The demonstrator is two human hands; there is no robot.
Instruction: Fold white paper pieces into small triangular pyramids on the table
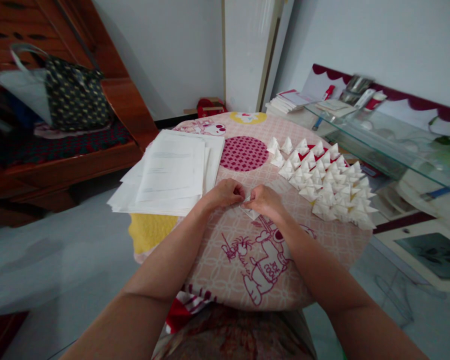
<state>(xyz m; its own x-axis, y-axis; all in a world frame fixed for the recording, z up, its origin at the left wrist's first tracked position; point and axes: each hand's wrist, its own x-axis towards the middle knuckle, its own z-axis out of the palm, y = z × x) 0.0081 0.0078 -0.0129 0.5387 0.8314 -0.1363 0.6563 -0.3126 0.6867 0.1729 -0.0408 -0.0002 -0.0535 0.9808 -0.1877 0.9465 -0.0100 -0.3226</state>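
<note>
A small folded piece of white paper [250, 212] lies low over the patterned tablecloth [225, 270], between my two hands. My left hand [228, 193] is closed, its fingertips pinching the paper's left edge. From the other side my right hand [265, 201] pinches the same paper near its top, thumb and fingers together. The hands nearly touch, and they hide part of the folds. Right of them, many folded white paper pieces [333, 185] with pointed tips stand in close rows. To the left lies a stack of white paper sheets [172, 172], some faintly printed.
A glass-topped cabinet [393, 145] borders the table on the right, bearing papers [290, 100], metal containers [356, 87] and a red-and-white cup [375, 101]. At the left, a wooden bench [129, 105] holds a dark patterned bag [75, 95]. A white column [247, 50] rises behind the table.
</note>
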